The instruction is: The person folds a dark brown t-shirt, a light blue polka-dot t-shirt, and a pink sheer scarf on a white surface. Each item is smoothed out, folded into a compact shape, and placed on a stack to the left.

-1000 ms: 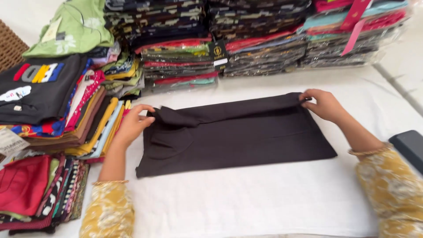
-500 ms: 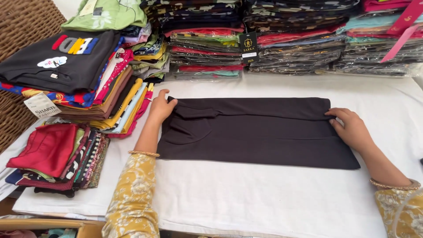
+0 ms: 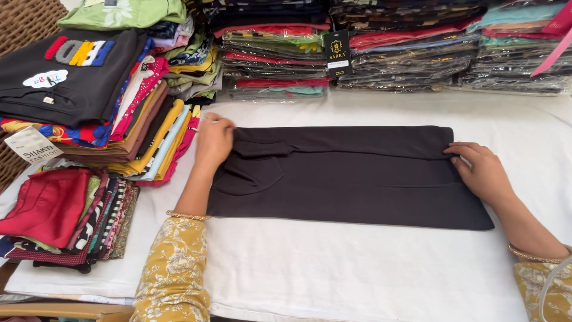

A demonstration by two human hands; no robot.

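Note:
A dark brown garment (image 3: pixel 345 179) lies folded into a long band on a white cloth-covered table (image 3: pixel 357 274). My left hand (image 3: pixel 213 140) rests on its left end, fingers curled over the upper corner of the fold. At the right end, my right hand (image 3: pixel 479 170) presses flat on the fabric, fingertips on the folded edge. Both sleeves are yellow with a floral print, and each wrist carries a thin bangle.
A tall stack of folded colourful clothes (image 3: pixel 113 113) topped by a black printed shirt stands at the left. A lower pile with a red piece (image 3: pixel 53 209) lies in front of it. Plastic-wrapped garment stacks (image 3: pixel 405 53) line the back edge. A wicker surface (image 3: pixel 27 18) shows at top left.
The upper fold has been laid down flat on the garment. Both hands have settled onto its two ends, and the view has shifted left and closer.

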